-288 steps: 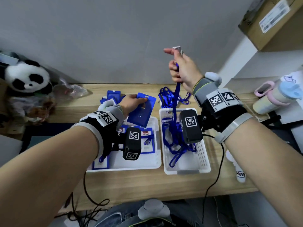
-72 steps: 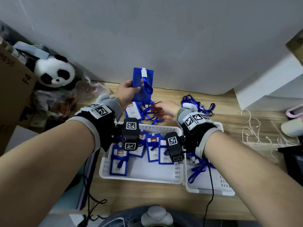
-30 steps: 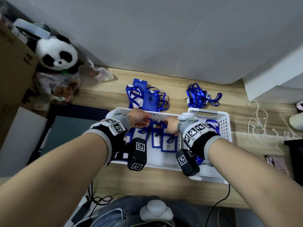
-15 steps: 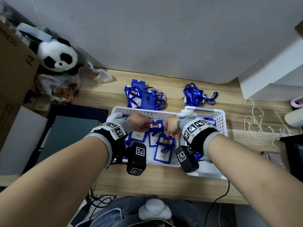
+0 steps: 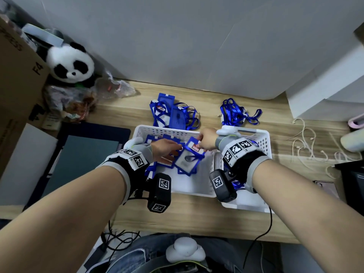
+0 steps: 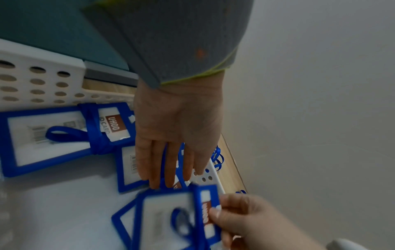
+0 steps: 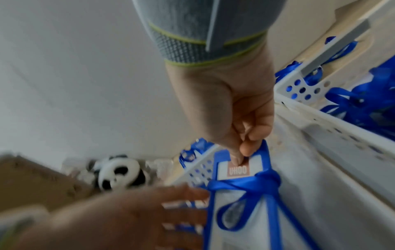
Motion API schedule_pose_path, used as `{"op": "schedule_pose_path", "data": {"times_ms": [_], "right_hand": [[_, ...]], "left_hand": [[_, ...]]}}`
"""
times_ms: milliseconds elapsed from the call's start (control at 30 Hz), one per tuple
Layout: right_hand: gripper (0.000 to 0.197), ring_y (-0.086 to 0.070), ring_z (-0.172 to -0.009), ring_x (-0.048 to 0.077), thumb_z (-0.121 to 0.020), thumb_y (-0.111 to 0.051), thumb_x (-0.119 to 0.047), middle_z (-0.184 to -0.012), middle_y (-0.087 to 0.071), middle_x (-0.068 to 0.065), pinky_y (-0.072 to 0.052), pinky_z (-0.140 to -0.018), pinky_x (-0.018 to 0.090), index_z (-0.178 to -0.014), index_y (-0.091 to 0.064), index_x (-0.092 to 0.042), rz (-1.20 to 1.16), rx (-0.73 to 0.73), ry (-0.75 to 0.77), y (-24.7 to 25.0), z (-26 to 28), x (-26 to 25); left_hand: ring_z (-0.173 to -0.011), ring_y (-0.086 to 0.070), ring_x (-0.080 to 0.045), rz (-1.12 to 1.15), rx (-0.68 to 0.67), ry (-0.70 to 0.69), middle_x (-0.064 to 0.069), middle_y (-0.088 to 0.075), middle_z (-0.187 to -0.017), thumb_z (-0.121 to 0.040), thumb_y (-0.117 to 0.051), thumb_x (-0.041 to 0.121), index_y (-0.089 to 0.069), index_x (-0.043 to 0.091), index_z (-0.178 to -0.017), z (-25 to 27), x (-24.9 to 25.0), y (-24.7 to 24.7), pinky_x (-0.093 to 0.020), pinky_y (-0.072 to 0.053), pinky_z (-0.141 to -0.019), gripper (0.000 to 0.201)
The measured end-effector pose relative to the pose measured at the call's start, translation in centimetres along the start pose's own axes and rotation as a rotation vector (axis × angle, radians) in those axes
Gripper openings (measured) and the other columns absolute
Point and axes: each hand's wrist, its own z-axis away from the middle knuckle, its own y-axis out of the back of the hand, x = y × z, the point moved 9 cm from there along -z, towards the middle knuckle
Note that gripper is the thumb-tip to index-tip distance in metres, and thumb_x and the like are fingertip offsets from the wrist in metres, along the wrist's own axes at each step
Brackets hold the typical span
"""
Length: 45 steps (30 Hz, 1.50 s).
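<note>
My right hand pinches the top edge of a blue badge holder with a blue lanyard tied round it, lifted a little above the left white basket. The same badge holder shows blurred in the left wrist view. My left hand lies flat with straight fingers on several blue badge holders in that basket. Its fingertips reach the lifted holder's edge.
A second white basket with blue lanyards stands to the right. Behind the baskets lie more badge holders and a lanyard bundle. A panda toy and cardboard box sit left; white cables right.
My right hand has raised one wrapped badge holder off the pile in the left basket. The left hand has stayed spread over the other holders.
</note>
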Motion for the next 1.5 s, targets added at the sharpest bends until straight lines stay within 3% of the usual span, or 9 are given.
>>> {"op": "schedule_pose_path", "data": {"times_ms": [100, 267, 367, 667, 1000, 1167, 1233, 1367, 1500], "right_hand": [[0.027, -0.051, -0.047, 0.008, -0.089, -0.061, -0.009, -0.07, -0.059, 0.005, -0.036, -0.033, 0.01, -0.115, -0.058, -0.002, -0.232, 0.073, 0.027, 2.0, 0.2, -0.6], [0.017, -0.051, -0.066, 0.009, -0.078, -0.073, -0.01, -0.074, -0.057, -0.005, -0.041, -0.055, 0.016, -0.092, -0.066, -0.015, -0.321, 0.234, 0.211, 4.9, 1.8, -2.0], [0.02, -0.046, -0.056, 0.006, -0.079, -0.072, -0.011, -0.068, -0.055, -0.007, -0.038, -0.045, 0.011, -0.098, -0.069, -0.01, -0.319, 0.132, 0.224, 4.2, 2.4, -2.2], [0.015, -0.053, -0.059, 0.011, -0.083, -0.069, -0.02, -0.066, -0.058, -0.007, -0.049, -0.065, 0.028, -0.07, -0.061, -0.017, -0.127, 0.252, 0.188, 5.3, 2.5, -2.2], [0.029, -0.057, -0.051, 0.017, -0.1, -0.031, -0.007, -0.074, -0.058, 0.007, -0.045, -0.035, 0.017, -0.076, -0.048, -0.007, -0.936, 0.134, -0.15, 4.3, 2.7, 0.9], [0.03, -0.058, -0.068, 0.022, -0.101, -0.029, -0.007, -0.076, -0.058, 0.011, -0.053, -0.073, 0.032, -0.075, -0.044, -0.007, -1.373, 0.174, -0.003, 5.8, 3.3, 0.5], [0.031, -0.057, -0.056, 0.017, -0.102, -0.029, -0.009, -0.066, -0.055, 0.006, -0.052, -0.065, 0.028, -0.074, -0.044, -0.008, -1.46, 0.154, 0.038, 6.4, 3.4, 0.2], [0.021, -0.042, -0.036, 0.008, -0.099, -0.041, -0.016, -0.049, -0.046, -0.002, -0.044, -0.041, 0.018, -0.08, -0.049, -0.01, -1.174, -0.025, -0.011, 5.0, 3.5, -0.1], [0.029, -0.059, -0.089, 0.016, -0.099, -0.044, -0.029, -0.107, -0.061, 0.004, -0.053, -0.073, 0.029, -0.119, -0.052, -0.01, -0.755, -0.074, -0.062, 2.9, 3.2, -0.1]], "left_hand": [[-0.091, -0.063, -0.02, 0.006, -0.013, -0.062, -0.006, -0.064, -0.096, -0.091, -0.059, 0.022, -0.058, 0.011, -0.109, 0.3, 0.8, -0.4, -0.035, -0.057, -0.08, 0.021], [-0.084, -0.063, -0.016, 0.146, 0.013, -0.12, -0.011, -0.064, -0.109, -0.092, -0.056, 0.013, -0.058, 0.011, -0.109, 1.2, 2.8, 0.7, -0.024, -0.058, -0.056, 0.017], [-0.086, -0.063, -0.019, 0.281, 0.032, -0.119, -0.011, -0.063, -0.109, -0.091, -0.057, 0.01, -0.053, 0.009, -0.117, 1.9, 3.3, 1.4, -0.024, -0.057, -0.05, 0.026], [-0.078, -0.063, -0.019, 0.286, 0.037, -0.138, -0.005, -0.063, -0.089, -0.091, -0.057, 0.008, -0.053, 0.017, -0.089, 2.4, 3.6, 1.9, -0.028, -0.058, -0.054, 0.01], [-0.062, -0.068, -0.012, 0.21, -0.059, -0.233, -0.007, -0.071, -0.086, -0.085, -0.064, 0.013, -0.065, 0.01, -0.097, 3.1, 6.3, 3.1, -0.017, -0.051, -0.045, 0.013], [-0.062, -0.067, -0.007, -0.18, -0.131, -0.105, 0.001, -0.072, -0.076, -0.084, -0.067, 0.014, -0.067, 0.015, -0.087, 3.4, 4.8, 2.6, -0.018, -0.055, -0.056, 0.004], [-0.066, -0.064, -0.011, -0.3, -0.073, -0.045, -0.002, -0.068, -0.081, -0.086, -0.065, 0.015, -0.063, 0.013, -0.089, 3.3, 4.0, 3.3, -0.019, -0.055, -0.055, 0.004], [-0.067, -0.057, -0.015, -0.077, 0.225, -0.105, -0.006, -0.059, -0.083, -0.094, -0.055, 0.015, -0.054, 0.01, -0.097, 2.9, 4.7, 6.4, -0.016, -0.05, -0.041, 0.007], [-0.075, -0.062, -0.015, 0.055, 0.142, -0.136, -0.005, -0.066, -0.09, -0.085, -0.066, 0.017, -0.06, 0.012, -0.103, 2.5, 5.2, 6.6, -0.025, -0.056, -0.064, 0.019]]}}
